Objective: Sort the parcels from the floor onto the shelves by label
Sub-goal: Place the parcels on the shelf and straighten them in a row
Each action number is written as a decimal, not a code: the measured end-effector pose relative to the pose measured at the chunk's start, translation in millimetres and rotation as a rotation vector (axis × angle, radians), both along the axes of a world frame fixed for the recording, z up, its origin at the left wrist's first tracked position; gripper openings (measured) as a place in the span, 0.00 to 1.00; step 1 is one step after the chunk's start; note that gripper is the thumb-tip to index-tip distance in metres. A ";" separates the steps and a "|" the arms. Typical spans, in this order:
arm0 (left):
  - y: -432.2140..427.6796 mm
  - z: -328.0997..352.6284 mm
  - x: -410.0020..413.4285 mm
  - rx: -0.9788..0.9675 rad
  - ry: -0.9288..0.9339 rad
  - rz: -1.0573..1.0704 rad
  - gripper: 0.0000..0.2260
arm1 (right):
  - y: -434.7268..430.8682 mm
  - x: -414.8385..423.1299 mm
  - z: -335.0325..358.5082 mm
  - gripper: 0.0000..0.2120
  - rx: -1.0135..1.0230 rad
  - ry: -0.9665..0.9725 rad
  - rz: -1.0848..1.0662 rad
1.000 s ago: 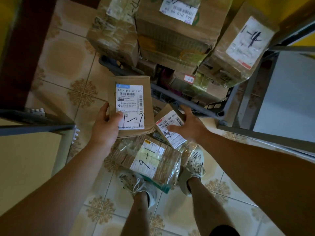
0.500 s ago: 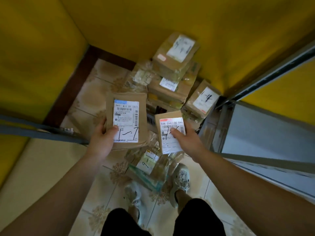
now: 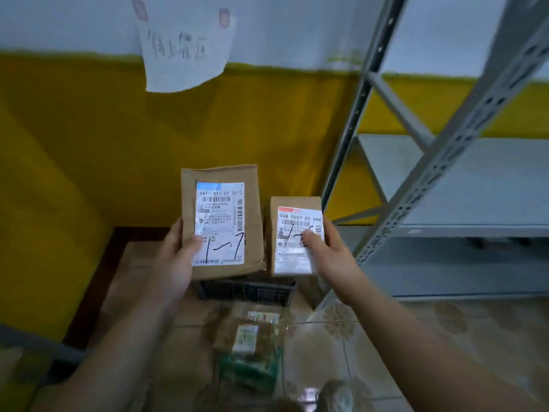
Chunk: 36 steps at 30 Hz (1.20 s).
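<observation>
The wall (image 3: 89, 144) is painted in two bands, deep yellow below and white above, with an uneven line where they meet. A sheet of paper (image 3: 185, 55) hangs across that line, fixed at its two upper corners by small reddish tape pieces (image 3: 139, 8). Dark handwritten characters run across the sheet, too blurred to read. A dark brown skirting board (image 3: 98, 281) runs along the foot of the wall at the left. Lower down stands a black slatted plastic crate (image 3: 246, 291). At the bottom edge sits what may be a pale shoe (image 3: 337, 392), heavily blurred.
</observation>
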<state>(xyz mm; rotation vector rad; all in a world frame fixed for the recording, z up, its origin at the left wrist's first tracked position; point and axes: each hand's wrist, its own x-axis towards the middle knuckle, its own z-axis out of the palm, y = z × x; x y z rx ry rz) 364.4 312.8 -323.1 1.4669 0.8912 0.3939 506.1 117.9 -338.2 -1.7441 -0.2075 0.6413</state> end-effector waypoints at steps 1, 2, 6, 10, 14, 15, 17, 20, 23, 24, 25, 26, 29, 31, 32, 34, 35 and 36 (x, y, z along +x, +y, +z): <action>-5.2 10.1 -2.3 0.007 -0.018 -0.024 0.18 | -8.3 -5.4 12.1 0.17 0.032 -0.003 -0.021; -12.5 20.9 -4.5 0.020 -0.042 -0.052 0.19 | -19.6 -10.3 24.7 0.17 0.053 -0.027 -0.038; -49.1 57.6 -8.1 0.046 -0.141 -0.127 0.22 | -63.5 -23.5 67.9 0.18 0.045 -0.202 -0.081; -114.3 83.3 -10.9 0.043 -0.216 -0.201 0.24 | -134.5 -39.6 98.4 0.20 0.094 -0.293 -0.171; -203.7 95.3 -7.4 0.061 -0.258 -0.329 0.23 | -237.0 -65.9 113.5 0.25 0.112 -0.326 -0.246; -229.7 98.3 -6.7 0.063 -0.262 -0.356 0.23 | -266.7 -73.7 115.6 0.26 0.097 -0.342 -0.255; -284.5 101.7 -6.8 0.060 -0.273 -0.432 0.22 | -326.8 -90.4 118.5 0.29 0.070 -0.352 -0.282; -355.1 98.2 -0.4 0.018 -0.262 -0.506 0.22 | -404.3 -114.2 120.5 0.26 0.031 -0.371 -0.391; -413.5 97.3 6.7 -0.033 -0.233 -0.586 0.21 | -462.8 -132.0 123.1 0.14 0.024 -0.365 -0.537; -430.7 99.1 9.9 -0.046 -0.233 -0.613 0.20 | -479.0 -135.5 124.2 0.13 0.014 -0.370 -0.571; -446.8 101.2 12.6 -0.055 -0.240 -0.639 0.19 | -493.9 -138.5 125.0 0.13 0.008 -0.373 -0.598; -462.2 102.9 16.0 -0.062 -0.253 -0.664 0.18 | -508.5 -139.7 124.2 0.13 0.005 -0.382 -0.618; -501.0 103.3 32.7 -0.069 -0.267 -0.732 0.19 | -544.4 -137.5 120.8 0.12 0.047 -0.386 -0.670; -520.6 98.0 50.4 -0.087 -0.266 -0.754 0.20 | -566.5 -130.2 113.9 0.14 0.071 -0.366 -0.692; -529.2 93.2 60.7 -0.097 -0.263 -0.767 0.20 | -576.5 -124.4 109.8 0.16 0.065 -0.354 -0.698; -545.0 81.6 83.3 -0.112 -0.252 -0.788 0.18 | -594.1 -108.5 101.4 0.21 0.040 -0.337 -0.708; -551.9 75.4 95.6 -0.120 -0.247 -0.795 0.18 | -602.0 -98.1 97.4 0.23 0.029 -0.327 -0.712; -559.0 67.6 109.7 -0.125 -0.235 -0.802 0.18 | -609.8 -85.3 93.0 0.24 0.014 -0.315 -0.719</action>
